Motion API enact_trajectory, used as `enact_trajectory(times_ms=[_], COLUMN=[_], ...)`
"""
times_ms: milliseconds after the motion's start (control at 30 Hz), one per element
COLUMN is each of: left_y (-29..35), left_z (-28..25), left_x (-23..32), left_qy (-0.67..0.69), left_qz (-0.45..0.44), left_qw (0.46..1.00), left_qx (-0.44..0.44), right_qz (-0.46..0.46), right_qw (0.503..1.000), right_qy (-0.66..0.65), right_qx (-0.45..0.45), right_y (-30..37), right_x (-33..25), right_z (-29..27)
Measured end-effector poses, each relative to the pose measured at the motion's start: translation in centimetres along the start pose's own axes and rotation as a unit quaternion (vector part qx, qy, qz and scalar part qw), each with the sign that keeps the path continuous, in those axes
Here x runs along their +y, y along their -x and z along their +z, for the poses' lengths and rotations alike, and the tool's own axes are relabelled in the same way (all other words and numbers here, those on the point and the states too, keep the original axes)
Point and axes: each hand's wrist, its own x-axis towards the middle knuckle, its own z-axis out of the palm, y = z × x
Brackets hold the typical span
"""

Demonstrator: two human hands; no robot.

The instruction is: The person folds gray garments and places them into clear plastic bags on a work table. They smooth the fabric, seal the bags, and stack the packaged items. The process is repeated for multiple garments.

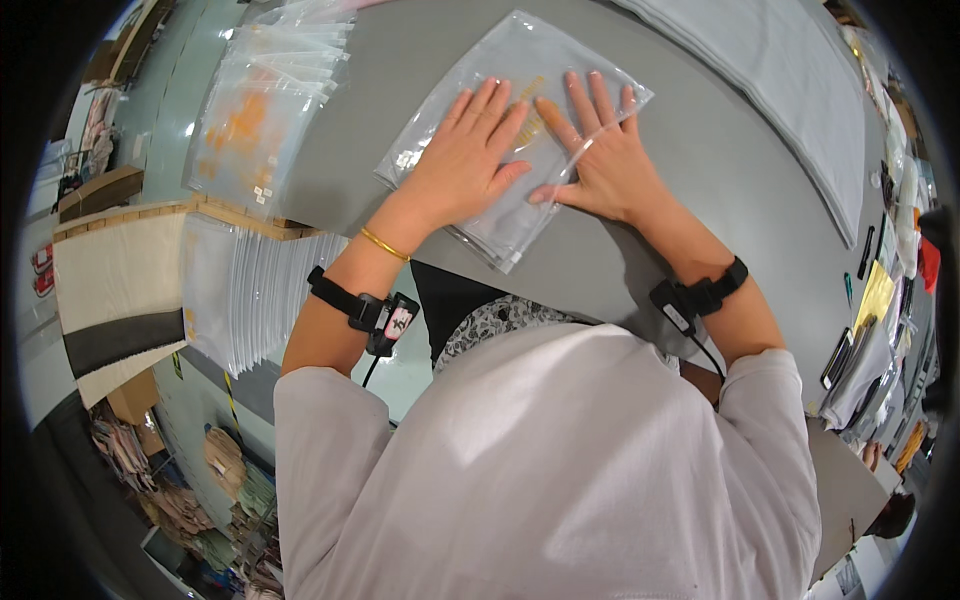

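A clear plastic zip bag (455,90) with light grey folded cloth inside and yellowish print on its face lies slantwise on the grey table (370,120). My left hand (468,155) rests flat on the bag's left half, fingers spread and pointing away from me. On the right half lies my right hand (603,160), its fingers also spread, its thumb stretched toward the left hand. A pale strip along the bag's edge passes beneath the right hand's fingers or across them; I cannot tell which. Neither hand grips anything.
Filled clear bags with orange print (240,130) are piled at the table's left. Below them, a box (120,265) holds a row of several upright bags (250,290). Light grey cloth (760,60) lies stacked at the far right. Pens and yellow paper (875,295) sit at the right edge.
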Motion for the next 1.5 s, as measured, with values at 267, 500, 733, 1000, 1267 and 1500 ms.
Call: enact_trajectory(times_ms=[267, 500, 733, 1000, 1267, 1500], left_y=[0.5, 0.4, 0.6, 0.1, 0.0, 1.8], left_z=[0.6, 0.7, 0.4, -0.7, 1.0, -3.1], left_x=[0.3, 0.3, 1.1, 1.0, 3.4, -1.7], left_qy=[0.093, 0.083, -0.031, 0.025, 0.082, 0.232], left_qz=[-0.008, -0.006, -0.034, -0.045, -0.035, -0.115], left_qw=[0.995, 0.996, 0.999, 0.998, 0.996, 0.948], left_qx=[0.028, 0.018, -0.001, -0.026, 0.008, 0.186], right_qz=[-0.003, -0.005, 0.029, 0.080, 0.110, -0.198], right_qw=[1.000, 0.998, 0.997, 0.997, 0.994, 0.969], right_qy=[-0.011, -0.062, -0.059, -0.007, -0.005, -0.150], right_qx=[-0.018, -0.032, -0.032, 0.008, -0.005, 0.004], right_y=[0.3, 0.6, 1.1, 1.5, 1.4, -0.4], right_x=[-1.4, -4.5, -0.6, -0.8, -3.4, -2.6], right_z=[0.2, -0.6, -0.4, 0.6, -0.5, -1.5])
